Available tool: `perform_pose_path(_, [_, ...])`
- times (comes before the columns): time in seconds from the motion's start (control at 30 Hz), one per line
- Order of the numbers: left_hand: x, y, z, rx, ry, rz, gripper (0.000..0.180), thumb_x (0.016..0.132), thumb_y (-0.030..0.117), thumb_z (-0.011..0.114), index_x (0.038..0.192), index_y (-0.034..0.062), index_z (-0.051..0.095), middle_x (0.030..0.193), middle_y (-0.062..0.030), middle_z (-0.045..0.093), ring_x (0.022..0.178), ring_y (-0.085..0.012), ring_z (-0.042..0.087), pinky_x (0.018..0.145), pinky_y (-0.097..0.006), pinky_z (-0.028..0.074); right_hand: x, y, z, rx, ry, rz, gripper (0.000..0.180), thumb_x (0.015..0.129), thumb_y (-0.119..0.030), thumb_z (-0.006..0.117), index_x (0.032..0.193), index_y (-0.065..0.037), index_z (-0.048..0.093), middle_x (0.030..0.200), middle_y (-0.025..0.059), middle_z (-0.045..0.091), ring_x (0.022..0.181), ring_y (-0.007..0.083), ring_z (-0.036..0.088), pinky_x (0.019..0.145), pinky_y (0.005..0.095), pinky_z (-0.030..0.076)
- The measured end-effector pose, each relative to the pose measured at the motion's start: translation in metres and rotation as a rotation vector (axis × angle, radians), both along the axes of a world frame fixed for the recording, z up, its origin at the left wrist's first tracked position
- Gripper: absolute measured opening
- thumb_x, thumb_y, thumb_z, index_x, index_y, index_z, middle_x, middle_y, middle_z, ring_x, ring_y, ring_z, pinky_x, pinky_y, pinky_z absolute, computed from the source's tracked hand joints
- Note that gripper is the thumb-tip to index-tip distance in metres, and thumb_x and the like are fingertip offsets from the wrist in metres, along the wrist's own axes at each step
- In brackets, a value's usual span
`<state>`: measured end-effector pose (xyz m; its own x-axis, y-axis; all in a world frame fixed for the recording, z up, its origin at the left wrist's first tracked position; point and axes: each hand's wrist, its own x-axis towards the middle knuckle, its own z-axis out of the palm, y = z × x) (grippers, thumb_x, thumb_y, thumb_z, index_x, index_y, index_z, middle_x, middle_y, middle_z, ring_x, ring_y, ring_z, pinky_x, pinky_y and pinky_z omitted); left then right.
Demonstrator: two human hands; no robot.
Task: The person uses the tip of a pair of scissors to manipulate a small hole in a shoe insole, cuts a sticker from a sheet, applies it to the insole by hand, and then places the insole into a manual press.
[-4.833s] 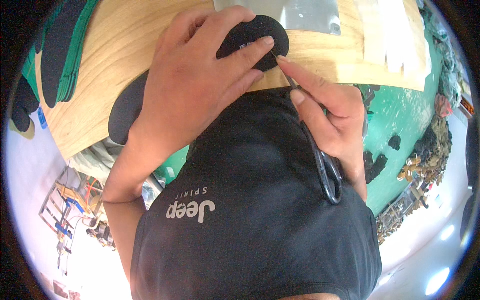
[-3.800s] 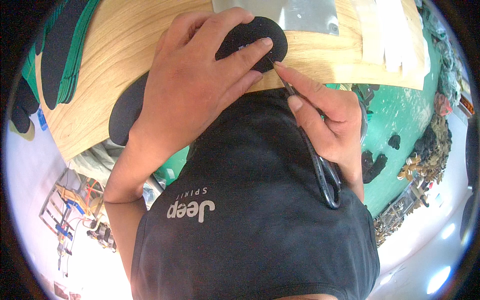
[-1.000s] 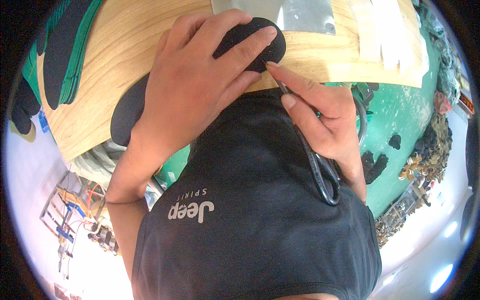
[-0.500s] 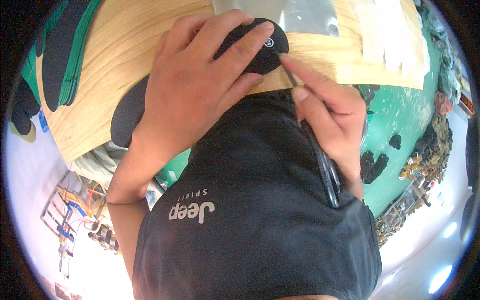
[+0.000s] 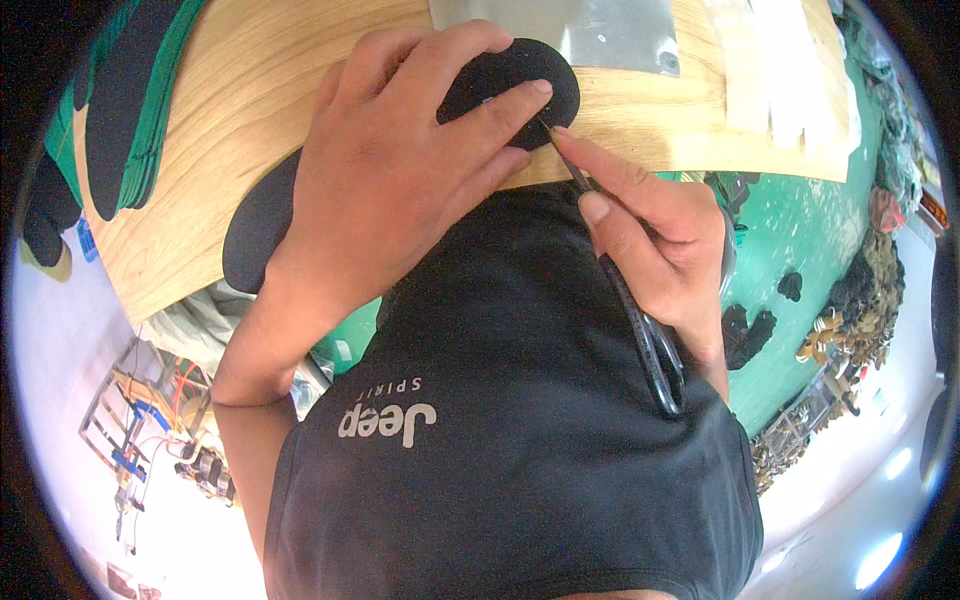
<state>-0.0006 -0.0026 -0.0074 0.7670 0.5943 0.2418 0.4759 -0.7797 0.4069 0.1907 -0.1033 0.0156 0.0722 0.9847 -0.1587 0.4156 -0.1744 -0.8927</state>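
A black shoe insole (image 5: 512, 62) lies on the wooden tabletop, its middle hidden beneath my left hand (image 5: 390, 175). That hand rests flat across it with the fingers spread, the index fingertip pressing near the rounded end. My right hand (image 5: 655, 225) pinches what look like black-handled scissors (image 5: 622, 290) by their thin metal part. The handle loops hang back toward my black shirt. Their narrow tip touches or nearly touches the insole just below my left index fingertip; contact is not clear.
Green-edged black insoles (image 5: 130, 110) are stacked at the far left of the wooden table (image 5: 230, 70). A clear plastic sheet (image 5: 620, 40) lies beyond my hands, with white strips (image 5: 770, 80) to its right. Past the table edge is a green surface (image 5: 800, 230) with dark scraps.
My left index finger has shifted slightly nearer to me, and the small white round mark beside it no longer shows. The right hand and scissors have moved slightly nearer and left.
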Motion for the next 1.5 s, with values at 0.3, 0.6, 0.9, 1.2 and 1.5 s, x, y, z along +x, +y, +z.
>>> perform_pose_path(0.3, [0.004,0.002,0.009,0.018,-0.009,-0.028,0.044,0.074,0.022,0.07,0.118,0.0202,0.064,0.124,-0.0056,0.054,0.105,-0.0274,0.052,0.091,-0.038,0.04,0.005,0.003,-0.008,0.176,-0.083,0.125,0.038,0.084,0.003,0.054,0.121,-0.001,0.062,0.069,0.0046,0.062,0.064,0.0059,0.055,0.062,0.019,0.043])
perform_pose_path(0.6, [0.0,-0.001,-0.001,0.018,-0.016,0.001,0.044,0.074,0.023,0.07,0.118,0.0196,0.064,0.123,-0.0061,0.054,0.105,-0.0275,0.053,0.092,-0.039,0.04,0.008,0.004,0.0,0.086,-0.117,0.116,0.037,0.084,0.003,0.054,0.12,0.0,0.062,0.082,0.0082,0.069,0.067,0.009,0.06,0.068,0.0192,0.045])
perform_pose_path(0.9, [-0.001,-0.001,0.0,0.007,-0.014,-0.001,0.043,0.075,0.023,0.07,0.118,0.0193,0.064,0.125,-0.0058,0.053,0.105,-0.0271,0.052,0.091,-0.038,0.04,0.007,0.002,0.005,0.018,-0.117,0.172,0.038,0.083,0.004,0.053,0.12,0.001,0.061,0.1,0.0179,0.07,0.096,0.017,0.066,0.085,0.0243,0.047])
perform_pose_path(1.2, [-0.001,-0.001,0.002,0.004,-0.006,0.008,0.043,0.076,0.023,0.07,0.118,0.0193,0.064,0.124,-0.0056,0.053,0.106,-0.0265,0.052,0.092,-0.038,0.039,0.007,0.003,0.009,-0.006,-0.114,0.166,0.038,0.083,0.004,0.053,0.121,0.001,0.061,0.094,0.0158,0.07,0.09,0.0133,0.065,0.083,0.0229,0.046])
perform_pose_path(1.5, [0.002,0.0,0.007,0.014,0.001,-0.012,0.043,0.075,0.023,0.07,0.117,0.0186,0.064,0.124,-0.0064,0.054,0.107,-0.0269,0.052,0.092,-0.039,0.039,0.006,0.004,-0.002,0.191,-0.159,0.212,0.037,0.084,0.003,0.053,0.12,0.001,0.061,0.087,0.012,0.069,0.081,0.0112,0.063,0.078,0.0225,0.046])
